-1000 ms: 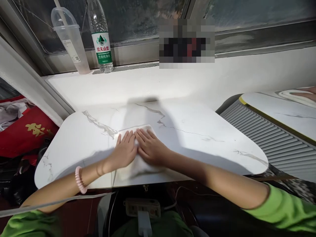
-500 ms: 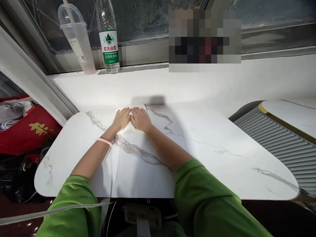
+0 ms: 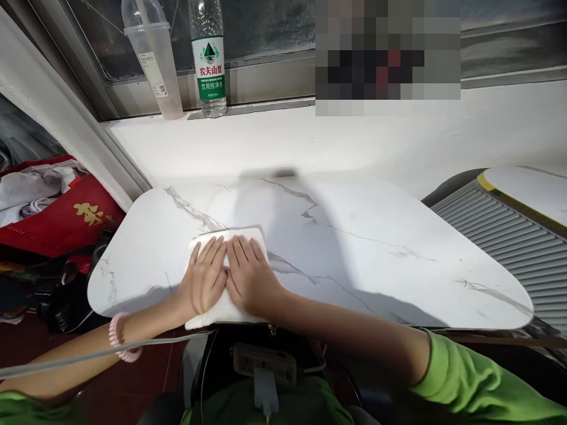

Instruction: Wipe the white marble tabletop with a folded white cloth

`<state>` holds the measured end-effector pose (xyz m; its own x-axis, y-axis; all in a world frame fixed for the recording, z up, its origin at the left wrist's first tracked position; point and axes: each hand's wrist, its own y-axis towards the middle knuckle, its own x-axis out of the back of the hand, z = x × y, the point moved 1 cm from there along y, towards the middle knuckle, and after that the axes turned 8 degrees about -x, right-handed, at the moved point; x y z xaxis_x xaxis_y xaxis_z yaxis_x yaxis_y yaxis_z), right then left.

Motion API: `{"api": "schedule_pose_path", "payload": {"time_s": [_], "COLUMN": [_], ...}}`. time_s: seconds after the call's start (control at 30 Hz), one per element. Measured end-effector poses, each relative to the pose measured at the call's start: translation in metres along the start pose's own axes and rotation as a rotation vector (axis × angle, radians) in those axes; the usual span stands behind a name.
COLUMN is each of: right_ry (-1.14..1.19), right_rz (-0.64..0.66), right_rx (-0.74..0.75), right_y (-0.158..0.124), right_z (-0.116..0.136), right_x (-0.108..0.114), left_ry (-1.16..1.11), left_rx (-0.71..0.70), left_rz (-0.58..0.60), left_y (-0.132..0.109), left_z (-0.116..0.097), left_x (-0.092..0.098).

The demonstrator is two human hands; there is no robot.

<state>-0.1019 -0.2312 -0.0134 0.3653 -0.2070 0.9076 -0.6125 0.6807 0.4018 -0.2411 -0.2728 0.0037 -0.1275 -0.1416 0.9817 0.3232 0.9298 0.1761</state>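
Observation:
A folded white cloth (image 3: 208, 242) lies at the near edge of the white marble-patterned table (image 3: 354, 248). My left hand (image 3: 204, 282) presses flat on the cloth, fingers stretched out and pointing away from me. My right hand (image 3: 248, 277) lies flat beside it on the same cloth, fingers also extended; the two hands touch side by side. A pink coil band (image 3: 119, 336) sits on my left wrist. My sleeves are green.
On the windowsill stand a clear plastic cup with a domed lid (image 3: 154, 59) and a green-labelled water bottle (image 3: 209, 59). Red fabric and clutter (image 3: 66, 218) lie to the left. A ribbed grey surface (image 3: 509, 236) and a second tabletop (image 3: 531, 192) are at the right. A power strip (image 3: 264, 363) hangs below.
Both hands have drawn the cloth back from the table's far edge to its near edge, staying flat on it. A second ago they were also at the near edge.

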Motion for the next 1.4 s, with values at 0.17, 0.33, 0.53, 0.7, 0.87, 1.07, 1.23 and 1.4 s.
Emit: {"api": "schedule_pose_path", "payload": {"time_s": [0.17, 0.33, 0.53, 0.7, 0.87, 1.07, 1.23, 1.4], "right_ry": [0.036, 0.063, 0.053, 0.052, 0.077, 0.153, 0.228, 0.243], "right_rz": [0.078, 0.101, 0.073, 0.060, 0.109, 0.194, 0.185, 0.178], "right_rx": [0.021, -0.057, -0.194, -0.182, -0.133, 0.067, 0.230, 0.244], "right_y": [0.043, 0.138, 0.199, 0.190, 0.163, 0.120, 0.103, 0.124], "right_z": [-0.004, -0.034, -0.055, -0.049, -0.001, 0.101, 0.158, 0.160], "right_x": [-0.016, -0.050, -0.072, -0.072, -0.062, -0.041, -0.039, -0.051], "left_ry": [0.022, 0.004, -0.007, -0.011, -0.012, 0.024, 0.087, 0.106], "left_rx": [0.067, 0.133, 0.137, 0.127, 0.151, 0.213, 0.277, 0.299], "left_rz": [-0.026, 0.027, 0.038, 0.040, 0.069, -0.005, -0.038, -0.007], "left_y": [0.019, 0.101, 0.164, 0.151, 0.087, -0.050, -0.131, -0.124], "left_z": [0.036, 0.109, 0.158, 0.156, 0.149, 0.147, 0.150, 0.168], "left_x": [-0.009, -0.012, -0.015, -0.017, -0.004, 0.020, 0.032, 0.035]}}
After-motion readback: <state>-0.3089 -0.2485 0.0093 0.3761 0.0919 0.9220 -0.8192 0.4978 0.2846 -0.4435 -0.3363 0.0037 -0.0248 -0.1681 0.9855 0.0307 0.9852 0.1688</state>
